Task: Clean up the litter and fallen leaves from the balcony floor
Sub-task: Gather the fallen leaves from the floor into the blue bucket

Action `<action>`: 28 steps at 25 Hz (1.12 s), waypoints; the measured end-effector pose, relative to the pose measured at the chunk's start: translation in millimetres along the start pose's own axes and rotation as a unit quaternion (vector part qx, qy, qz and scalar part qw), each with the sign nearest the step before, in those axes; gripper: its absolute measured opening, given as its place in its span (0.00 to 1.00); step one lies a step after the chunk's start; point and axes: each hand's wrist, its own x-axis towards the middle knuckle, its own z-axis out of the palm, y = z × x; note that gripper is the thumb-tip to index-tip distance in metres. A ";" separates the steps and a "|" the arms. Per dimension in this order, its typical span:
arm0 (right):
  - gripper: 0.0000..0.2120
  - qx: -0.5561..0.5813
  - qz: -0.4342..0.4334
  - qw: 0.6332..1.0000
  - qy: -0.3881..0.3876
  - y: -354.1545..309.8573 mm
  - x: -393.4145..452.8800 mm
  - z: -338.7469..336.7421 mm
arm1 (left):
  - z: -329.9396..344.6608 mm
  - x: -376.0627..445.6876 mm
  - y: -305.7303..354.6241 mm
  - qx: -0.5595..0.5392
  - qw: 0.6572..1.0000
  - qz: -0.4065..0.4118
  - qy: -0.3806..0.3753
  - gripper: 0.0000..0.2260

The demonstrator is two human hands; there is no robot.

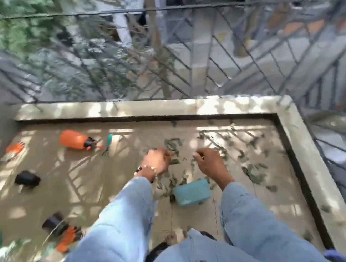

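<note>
Left hand (157, 161) and right hand (209, 162), fingers curled, contents blurred, above fallen leaves (253, 173) scattered right; leaves likely light, brittle: gather by handfuls.

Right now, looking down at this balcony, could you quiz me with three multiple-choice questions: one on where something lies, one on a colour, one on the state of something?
1. Where do most of the fallen leaves lie?
A. Toward the right corner of the floor
B. Piled on the orange bottle
C. Inside the black pot

2. What colour is the small box below the hands?
A. Red
B. Teal
C. Yellow

3. How does the orange bottle stand?
A. Upright
B. Hanging from the railing
C. Lying on its side

Answers:
1 A: the leaves spread over the floor's right part, near the ledge.
2 B: the box is teal against the brown floor.
3 C: the bottle lies flat, its dark cap pointing right.
</note>
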 end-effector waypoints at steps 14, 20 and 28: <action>0.12 -0.125 -0.316 0.918 -0.202 -178.4 69.6 133.9 | -57.3 -97.1 -193.3 -0.061 0.939 -0.313 0.128 0.12; 0.10 -0.148 -0.322 0.911 -0.212 -230.2 95.9 196.9 | -87.0 -73.9 -247.1 0.002 0.948 -0.306 0.086 0.12; 0.11 -0.142 -0.191 0.956 -0.170 -305.1 199.2 292.8 | -189.9 52.5 -387.2 0.059 0.980 -0.188 0.032 0.12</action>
